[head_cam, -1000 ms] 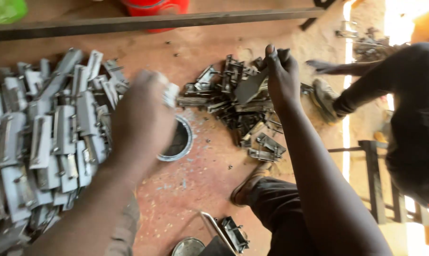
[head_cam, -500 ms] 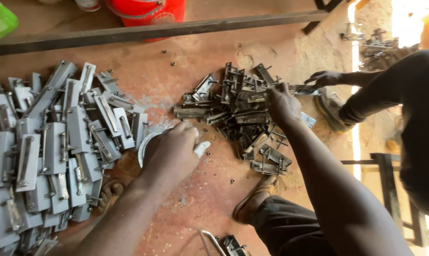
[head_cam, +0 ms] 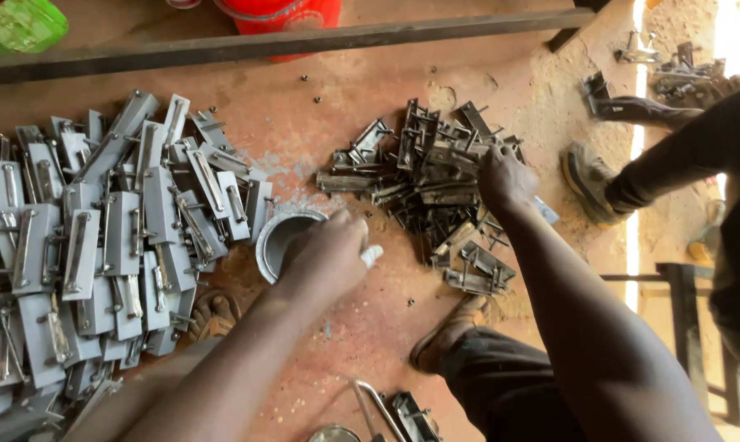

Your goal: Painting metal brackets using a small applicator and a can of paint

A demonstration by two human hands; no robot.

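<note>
Near the bottom edge of the floor (head_cam: 370,123), a shoe (head_cam: 445,337) under bent legs. Just above it, left hand (head_cam: 330,252) curled shut on a small white bit (head_cam: 371,255), right over a round metal tin (head_cam: 281,239). To the left, a big heap of flat grey latches (head_cam: 100,245), spread wide. To the right, right hand (head_cam: 505,178) dipped into a dark pile of metal parts (head_cam: 423,184), fingers bent among them; cannot tell if clamped on one. Farther off, a long dark bar (head_cam: 288,45) across the floor, a red bucket (head_cam: 284,12) behind it, a green thing (head_cam: 18,24) in the far left corner. At the far right, another person's foot (head_cam: 587,184).
</note>
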